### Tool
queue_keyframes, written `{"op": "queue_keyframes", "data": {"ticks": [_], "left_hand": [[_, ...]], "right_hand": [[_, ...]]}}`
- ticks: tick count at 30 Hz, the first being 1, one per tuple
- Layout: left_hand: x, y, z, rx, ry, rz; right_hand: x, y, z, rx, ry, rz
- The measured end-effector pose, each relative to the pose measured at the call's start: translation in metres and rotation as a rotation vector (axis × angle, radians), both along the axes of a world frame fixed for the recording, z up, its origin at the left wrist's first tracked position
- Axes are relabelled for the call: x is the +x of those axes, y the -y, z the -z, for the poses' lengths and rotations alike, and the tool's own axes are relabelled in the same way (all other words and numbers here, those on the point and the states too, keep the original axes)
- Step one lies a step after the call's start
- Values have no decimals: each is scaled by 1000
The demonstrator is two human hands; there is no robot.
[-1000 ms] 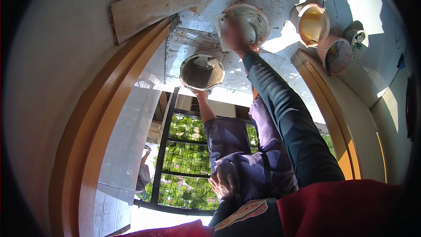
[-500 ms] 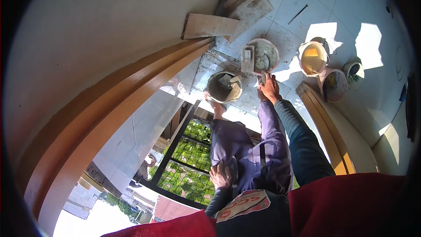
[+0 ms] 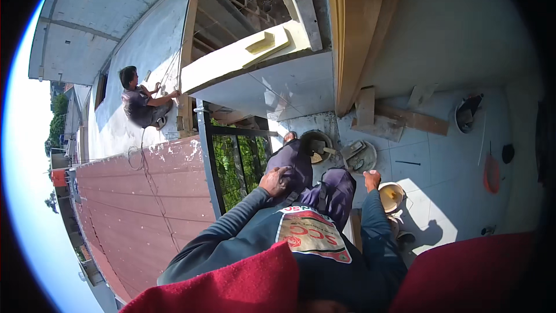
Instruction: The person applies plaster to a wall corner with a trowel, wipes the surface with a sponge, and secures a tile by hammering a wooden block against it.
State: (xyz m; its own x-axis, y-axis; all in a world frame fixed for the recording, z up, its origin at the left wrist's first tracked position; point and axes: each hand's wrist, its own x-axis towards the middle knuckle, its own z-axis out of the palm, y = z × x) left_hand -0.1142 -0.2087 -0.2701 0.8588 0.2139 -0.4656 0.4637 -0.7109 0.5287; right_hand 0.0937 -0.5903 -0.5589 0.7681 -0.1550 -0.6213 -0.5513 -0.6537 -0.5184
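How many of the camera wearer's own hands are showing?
2. The left hand rests on the left trouser leg; the right hand appears just left of a pale bucket. Both hands show, so none is hidden.

Place type: building site. Indicators: grey-smeared bucket (image 3: 308, 144) and basin (image 3: 372, 152) on the tiled floor (image 3: 412, 152), right of centre; loose boards (image 3: 427, 122) along the inner wall (image 3: 446, 40); bare grey wall (image 3: 78, 37), upper left; co-worker (image 3: 139, 104) crouched beside a timber post (image 3: 188, 52), left of centre.
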Motion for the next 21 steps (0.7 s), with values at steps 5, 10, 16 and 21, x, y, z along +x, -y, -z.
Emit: {"op": "queue_keyframes", "data": {"ticks": [5, 10, 16, 21], "left_hand": [[55, -30, -101, -112, 542, -210], [188, -111, -224, 296, 1047, -35], [271, -199, -200, 558, 811, 179], [271, -205, -203, 518, 871, 298]], "right_hand": [[29, -54, -80, 81, -37, -21], [44, -72, -127, 58, 71, -53], [11, -153, -173, 146, -88, 16], [-9, -171, -179, 159, -140, 59]]}}
